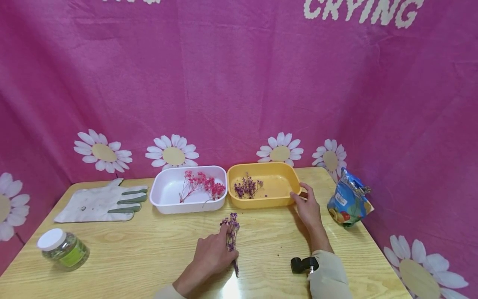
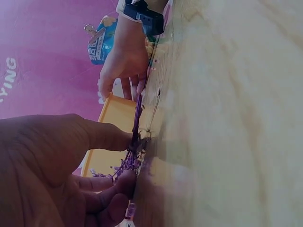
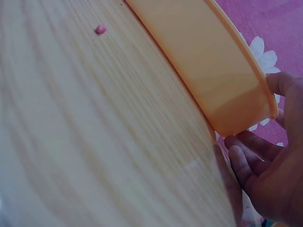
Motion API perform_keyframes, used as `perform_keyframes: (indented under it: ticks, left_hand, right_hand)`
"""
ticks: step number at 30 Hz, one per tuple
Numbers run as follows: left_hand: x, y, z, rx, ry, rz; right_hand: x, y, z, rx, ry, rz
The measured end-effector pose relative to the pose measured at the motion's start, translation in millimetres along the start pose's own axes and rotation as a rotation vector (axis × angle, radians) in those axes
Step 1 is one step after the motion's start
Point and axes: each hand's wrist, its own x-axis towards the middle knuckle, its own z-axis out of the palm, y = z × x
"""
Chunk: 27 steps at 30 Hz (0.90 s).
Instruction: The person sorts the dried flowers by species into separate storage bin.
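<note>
My left hand pinches a purple dried flower sprig by its stem, low over the wooden table. In the left wrist view thumb and fingers close round the sprig right at the table surface. My right hand grips the near right corner of the yellow tray; the thumb lies on the rim and the fingers curl under the tray's corner. Another purple sprig lies inside that tray. Left of it stands a white tray with a pink sprig.
A white and green glove lies at the back left. A clear jar with a white lid lies on its side at the front left. A blue snack bag stands at the right edge. A pink crumb lies on the table.
</note>
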Motion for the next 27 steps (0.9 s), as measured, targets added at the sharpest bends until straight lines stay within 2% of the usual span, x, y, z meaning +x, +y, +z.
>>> perform_keyframes:
  ticks: [10,20,27]
  left_hand:
    - [1.5,-4.5,-1.1,-0.065,0.033,-0.003]
    - [3.1,-8.7,-5.6,-0.155,-0.007,-0.055]
    - [5.2,-14.0,-7.5,-0.258,0.061,0.009]
  right_hand:
    - [-0.6,0,0,0.010,0.004,-0.010]
    - [0.0,1,0,-0.009,-0.004,-0.013]
    - [0.6,1,0,-0.009,-0.003,-0.011]
